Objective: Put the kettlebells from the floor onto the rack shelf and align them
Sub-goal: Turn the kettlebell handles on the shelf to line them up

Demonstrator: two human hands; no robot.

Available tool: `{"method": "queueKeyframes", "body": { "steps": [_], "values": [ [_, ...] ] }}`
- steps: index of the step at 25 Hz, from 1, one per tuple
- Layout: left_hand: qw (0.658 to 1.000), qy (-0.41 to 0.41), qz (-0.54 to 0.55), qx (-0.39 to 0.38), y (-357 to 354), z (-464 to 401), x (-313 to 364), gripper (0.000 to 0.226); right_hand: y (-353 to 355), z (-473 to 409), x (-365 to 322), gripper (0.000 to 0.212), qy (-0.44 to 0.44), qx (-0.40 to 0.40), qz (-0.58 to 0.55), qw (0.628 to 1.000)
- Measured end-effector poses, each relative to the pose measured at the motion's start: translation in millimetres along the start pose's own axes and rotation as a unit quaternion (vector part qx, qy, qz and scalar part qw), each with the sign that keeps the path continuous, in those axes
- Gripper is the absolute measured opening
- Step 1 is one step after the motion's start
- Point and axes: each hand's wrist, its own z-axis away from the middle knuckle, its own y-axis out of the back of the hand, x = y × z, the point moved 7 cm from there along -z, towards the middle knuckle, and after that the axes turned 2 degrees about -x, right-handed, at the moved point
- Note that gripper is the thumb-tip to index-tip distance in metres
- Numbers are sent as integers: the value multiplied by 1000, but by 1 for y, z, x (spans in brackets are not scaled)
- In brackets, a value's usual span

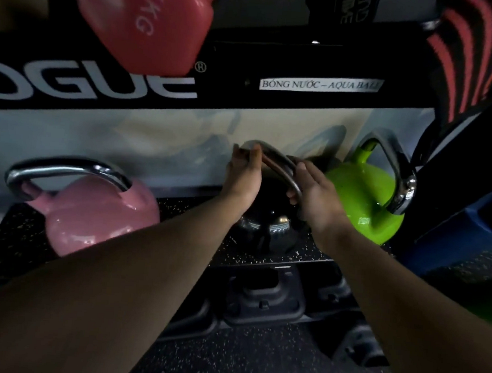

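Note:
A black kettlebell (268,229) with a chrome handle stands on the speckled rack shelf (195,211), between a pink kettlebell (95,218) on its left and a green kettlebell (364,195) on its right. My left hand (244,177) grips the far left end of the black kettlebell's handle. My right hand (314,197) is wrapped around the handle's near right side. All three kettlebells sit upright in a row, the green one close beside the black one. My forearms hide the shelf's front part.
A black upper rack beam (226,87) with white lettering and a paper label runs overhead. A red weight (140,16) sits on the shelf above. A blue object (456,232) leans at the right. The rack's bolted foot (262,299) rests on the speckled floor below.

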Motion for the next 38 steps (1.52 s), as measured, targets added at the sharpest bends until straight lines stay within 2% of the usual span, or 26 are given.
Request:
{"method": "queueKeyframes", "body": {
  "steps": [3, 6, 7, 10, 14, 18, 22, 27, 32, 38],
  "values": [
    [998, -19, -17, -62, 2, -7, 7, 62, -16, 7, 5, 29, 0, -30, -41, 999],
    [995, -81, 31, -44, -4, 16, 2, 30, -17, 4, 0, 33, -6, -53, -80, 995],
    [994, -86, 41, -45, -6, 17, 3, 27, -19, 2, -1, 34, -10, -53, -75, 996],
    [997, -27, 58, -34, -5, 4, 6, 55, -37, 8, 7, 37, -24, -63, -81, 994],
    [997, -28, 16, -74, -3, 8, 2, 63, -55, 18, 11, 42, -38, -98, -160, 981],
    [996, 4, -12, -84, -5, 9, -5, 61, -55, 15, 8, 44, -55, -105, -153, 981],
    [996, -34, -21, -78, -1, 13, 1, 60, -57, 14, 11, 45, -40, -112, -152, 981],
    [997, -29, -32, -62, -1, 10, -3, 62, -57, 14, 10, 44, -43, -123, -192, 973],
    [998, -18, 2, -57, -4, 7, -11, 60, -55, 11, 8, 43, -49, -151, -240, 958],
    [998, -25, 1, -61, -3, 5, -10, 58, -53, 8, 13, 41, -31, -145, -184, 972]
  ]
}}
